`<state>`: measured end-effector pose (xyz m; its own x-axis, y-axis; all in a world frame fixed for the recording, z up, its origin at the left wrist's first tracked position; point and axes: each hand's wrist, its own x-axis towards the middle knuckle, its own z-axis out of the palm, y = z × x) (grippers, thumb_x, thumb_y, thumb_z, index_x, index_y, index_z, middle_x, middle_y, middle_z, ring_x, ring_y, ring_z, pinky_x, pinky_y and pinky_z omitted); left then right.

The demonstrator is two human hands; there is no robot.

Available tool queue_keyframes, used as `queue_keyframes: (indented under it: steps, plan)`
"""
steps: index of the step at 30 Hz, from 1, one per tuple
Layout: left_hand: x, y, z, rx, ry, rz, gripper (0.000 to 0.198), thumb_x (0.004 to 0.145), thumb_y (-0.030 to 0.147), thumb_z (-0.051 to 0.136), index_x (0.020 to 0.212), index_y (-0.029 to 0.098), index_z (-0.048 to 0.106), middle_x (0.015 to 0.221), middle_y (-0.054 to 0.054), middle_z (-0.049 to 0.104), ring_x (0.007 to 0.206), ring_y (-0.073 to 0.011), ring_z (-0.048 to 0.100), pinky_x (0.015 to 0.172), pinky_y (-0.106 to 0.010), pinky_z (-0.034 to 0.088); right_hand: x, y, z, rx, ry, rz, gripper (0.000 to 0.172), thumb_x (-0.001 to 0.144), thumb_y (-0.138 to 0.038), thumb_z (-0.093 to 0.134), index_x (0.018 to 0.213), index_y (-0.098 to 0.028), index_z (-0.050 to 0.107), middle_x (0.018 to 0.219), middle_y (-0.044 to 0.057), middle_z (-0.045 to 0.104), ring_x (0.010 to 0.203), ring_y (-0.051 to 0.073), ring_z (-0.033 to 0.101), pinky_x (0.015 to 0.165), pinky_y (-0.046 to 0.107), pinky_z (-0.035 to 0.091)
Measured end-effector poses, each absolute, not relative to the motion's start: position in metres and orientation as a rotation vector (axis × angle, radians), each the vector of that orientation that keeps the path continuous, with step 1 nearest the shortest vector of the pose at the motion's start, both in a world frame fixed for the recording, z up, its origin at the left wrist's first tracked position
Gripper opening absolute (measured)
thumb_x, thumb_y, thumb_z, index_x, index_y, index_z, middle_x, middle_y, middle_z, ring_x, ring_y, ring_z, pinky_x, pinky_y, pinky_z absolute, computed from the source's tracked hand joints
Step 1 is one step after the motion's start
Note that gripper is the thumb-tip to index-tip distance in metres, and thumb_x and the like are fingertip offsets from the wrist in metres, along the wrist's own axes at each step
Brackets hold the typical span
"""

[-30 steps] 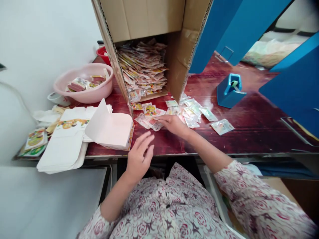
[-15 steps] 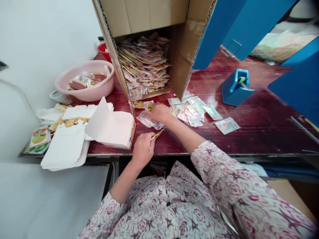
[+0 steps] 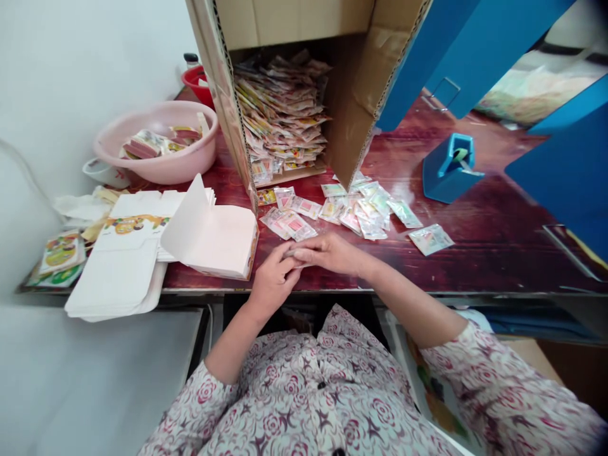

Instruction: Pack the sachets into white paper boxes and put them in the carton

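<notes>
My left hand [image 3: 273, 282] and my right hand [image 3: 335, 253] meet just above the front of the table. Both are closed around small flat packets, of which only a thin pale edge shows between the fingers; how many there are is hidden. Just beyond the fingertips lie loose printed packets [image 3: 297, 225] in clear and pink wrapping. More of them form a loose pile [image 3: 365, 209] to the right. To the left of my left hand, a white folded carton [image 3: 223, 237] lies with its flap standing up.
A tall cardboard box [image 3: 354, 126] on its side holds a heap of packets [image 3: 285, 120]. Flat white cartons [image 3: 114, 253] overhang the table's front edge at left, near a pink basin [image 3: 156, 164]. A blue tape dispenser [image 3: 439, 177] stands at right.
My right hand has drawn back from the loose packets toward me and joined my left hand. The yellow-printed packet in my left hand is now mostly covered by fingers.
</notes>
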<state>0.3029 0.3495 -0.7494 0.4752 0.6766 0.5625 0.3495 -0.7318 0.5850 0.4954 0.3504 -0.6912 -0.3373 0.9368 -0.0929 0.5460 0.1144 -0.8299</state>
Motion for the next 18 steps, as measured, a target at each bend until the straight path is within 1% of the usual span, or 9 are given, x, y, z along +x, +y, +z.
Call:
queue_keyframes:
  steps: [3,5,8,11,12,14,16,17,18]
  plan:
    - [0.302,0.348,-0.751,2.327,0.838,1.123,0.014,0.093,0.013,0.056,0.098,0.021,0.066,0.094,-0.004,0.068,0.086,-0.015,0.068,0.078,-0.031,0.06,0.49,0.366,-0.691,-1.744,-1.957,0.799,0.047,0.099,-0.05,0.044,0.088,-0.017,0.076,0.084,0.006,0.073,0.078,0.018,0.064,0.071,0.03,0.047]
    - [0.302,0.346,-0.75,2.302,0.86,1.119,0.017,0.094,0.015,0.056,0.109,0.02,0.064,0.093,-0.004,0.069,0.085,-0.0154,0.068,0.08,-0.031,0.059,0.485,0.384,-0.693,-1.914,-2.022,0.565,0.036,0.093,-0.047,0.057,0.098,-0.017,0.075,0.1,0.012,0.073,0.091,0.024,0.065,0.079,0.034,0.049]
    - [0.3,0.347,-0.748,2.199,0.973,1.052,0.036,0.09,0.019,0.064,0.126,0.019,0.057,0.091,-0.004,0.071,0.082,-0.0162,0.068,0.079,-0.033,0.059,0.479,0.4,-0.702,-2.009,-2.18,0.388,0.038,0.084,-0.035,0.069,0.115,-0.013,0.07,0.124,0.019,0.067,0.111,0.033,0.061,0.09,0.04,0.049]
    - [0.299,0.349,-0.746,2.177,1.005,0.968,0.012,0.087,0.021,0.068,0.099,0.021,0.068,0.08,-0.001,0.069,0.075,-0.0162,0.066,0.074,-0.033,0.059,0.482,0.399,-0.709,-2.012,-2.157,0.369,0.037,0.089,-0.017,0.055,0.124,-0.013,0.067,0.123,0.017,0.069,0.113,0.029,0.062,0.096,0.038,0.048]
    - [0.298,0.349,-0.746,2.193,0.993,0.983,0.003,0.087,0.021,0.068,0.089,0.021,0.069,0.084,-0.003,0.07,0.081,-0.0177,0.067,0.078,-0.036,0.059,0.486,0.395,-0.709,-2.015,-2.101,0.389,0.039,0.091,-0.014,0.05,0.126,-0.015,0.067,0.12,0.015,0.071,0.11,0.026,0.064,0.095,0.036,0.048]
    - [0.298,0.349,-0.745,2.24,0.964,1.073,0.005,0.087,0.021,0.068,0.082,0.02,0.07,0.113,-0.009,0.069,0.111,-0.0248,0.064,0.095,-0.047,0.056,0.493,0.38,-0.706,-1.968,-1.995,0.451,0.042,0.093,-0.012,0.044,0.127,-0.02,0.067,0.116,0.01,0.073,0.106,0.022,0.067,0.093,0.034,0.049]
    - [0.298,0.349,-0.745,2.302,0.927,1.155,0.005,0.087,0.019,0.067,0.084,0.02,0.071,0.146,-0.012,0.051,0.14,-0.0322,0.044,0.111,-0.059,0.043,0.5,0.363,-0.699,-1.79,-2.024,0.614,0.038,0.095,-0.015,0.046,0.123,-0.024,0.07,0.113,0.005,0.075,0.101,0.019,0.068,0.09,0.031,0.05]
    - [0.298,0.348,-0.745,2.332,0.894,1.157,0.006,0.087,0.018,0.066,0.084,0.02,0.071,0.153,-0.011,0.045,0.144,-0.0329,0.039,0.114,-0.06,0.04,0.502,0.355,-0.694,-1.671,-2.086,0.74,0.034,0.095,-0.018,0.048,0.118,-0.025,0.072,0.11,0.003,0.075,0.098,0.018,0.068,0.087,0.03,0.051]
    - [0.299,0.348,-0.745,2.35,0.853,1.139,0.006,0.087,0.017,0.066,0.086,0.02,0.071,0.151,-0.011,0.046,0.141,-0.0314,0.043,0.112,-0.057,0.043,0.503,0.35,-0.689,-1.56,-2.151,0.872,0.029,0.097,-0.023,0.05,0.113,-0.026,0.074,0.105,0.001,0.076,0.093,0.017,0.068,0.083,0.028,0.051]
